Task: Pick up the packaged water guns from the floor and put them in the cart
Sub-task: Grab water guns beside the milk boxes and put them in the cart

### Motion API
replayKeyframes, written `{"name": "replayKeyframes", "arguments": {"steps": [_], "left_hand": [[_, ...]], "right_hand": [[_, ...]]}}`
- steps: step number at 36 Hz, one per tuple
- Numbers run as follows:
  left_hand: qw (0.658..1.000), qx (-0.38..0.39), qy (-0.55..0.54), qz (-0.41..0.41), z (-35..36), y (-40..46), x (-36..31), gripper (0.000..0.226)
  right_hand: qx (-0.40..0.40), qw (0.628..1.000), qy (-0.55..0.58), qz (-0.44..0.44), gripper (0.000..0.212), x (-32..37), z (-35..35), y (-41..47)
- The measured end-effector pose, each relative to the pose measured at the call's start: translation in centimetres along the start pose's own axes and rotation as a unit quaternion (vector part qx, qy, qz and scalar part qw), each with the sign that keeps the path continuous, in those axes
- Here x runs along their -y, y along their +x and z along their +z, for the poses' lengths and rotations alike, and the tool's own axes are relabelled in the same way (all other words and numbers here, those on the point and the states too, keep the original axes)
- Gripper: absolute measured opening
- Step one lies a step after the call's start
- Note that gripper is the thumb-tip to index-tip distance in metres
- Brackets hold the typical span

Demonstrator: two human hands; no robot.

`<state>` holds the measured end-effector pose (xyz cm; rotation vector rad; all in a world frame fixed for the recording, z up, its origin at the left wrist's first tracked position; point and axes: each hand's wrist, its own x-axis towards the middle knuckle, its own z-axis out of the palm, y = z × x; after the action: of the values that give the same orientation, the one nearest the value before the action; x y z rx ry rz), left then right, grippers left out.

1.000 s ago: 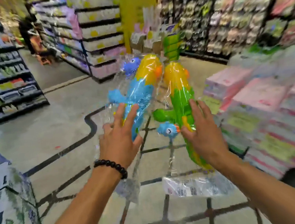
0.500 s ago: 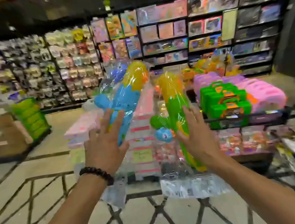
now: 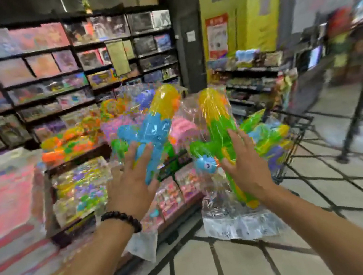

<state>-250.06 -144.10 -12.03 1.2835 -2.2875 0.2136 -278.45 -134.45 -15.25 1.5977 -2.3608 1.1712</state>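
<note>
I have two packaged water guns off the floor and in the air: a blue-and-yellow water gun in its clear bag in front of my left hand, and a green-and-yellow water gun in its bag in front of my right hand. Both stand roughly upright, yellow ends up, side by side but apart. I see only the backs of my hands with the fingers spread against the packages; whether thumbs pinch the plastic from behind, I cannot tell. The pickup looks done for this pair, and the drop is what I judge is left. The black wire cart sits just beyond and to the right of the green gun, already holding similar bagged guns. Toy-laden display tables crowd the left, with boxed goods on wall shelves behind.
</note>
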Motion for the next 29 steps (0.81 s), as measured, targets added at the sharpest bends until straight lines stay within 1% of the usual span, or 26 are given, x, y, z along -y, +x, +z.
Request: {"name": "replayKeyframes", "arguments": {"steps": [3,6,13,16,18,21,26,29], "left_hand": [[0.999,0.001,-0.007,0.041,4.3,4.3,-1.2,0.087],[0.996,0.025,-0.045,0.074,8.9,8.5,-1.5,0.084],[0.982,0.049,-0.12,0.139,17.3,19.2,-0.7,0.079],[0.974,0.045,-0.146,0.168,20.9,23.9,-0.7,0.077],[0.969,0.05,-0.167,0.176,23.3,26.4,-1.3,0.077],[0.954,0.084,-0.211,0.195,26.5,29.4,-2.7,0.076],[0.94,0.116,-0.238,0.213,31.3,33.4,-4.7,0.078],[0.936,0.13,-0.247,0.215,34.2,36.1,-6.0,0.079]], "right_hand": [[-0.012,0.999,-0.021,0.029,0.085,-3.1,0.9,2.4],[-0.027,0.997,-0.049,0.062,0.084,-5.4,1.9,5.6],[-0.079,0.983,-0.092,0.135,0.087,-8.9,4.2,13.9],[-0.101,0.974,-0.11,0.168,0.086,-10.1,4.9,16.9],[-0.104,0.969,-0.123,0.185,0.086,-10.9,5.4,18.1],[-0.1,0.966,-0.131,0.2,0.086,-13.2,6.1,19.4],[-0.122,0.953,-0.127,0.246,0.081,-17.2,6.8,22.2],[-0.122,0.948,-0.132,0.261,0.083,-20.5,7.2,23.9]]}}
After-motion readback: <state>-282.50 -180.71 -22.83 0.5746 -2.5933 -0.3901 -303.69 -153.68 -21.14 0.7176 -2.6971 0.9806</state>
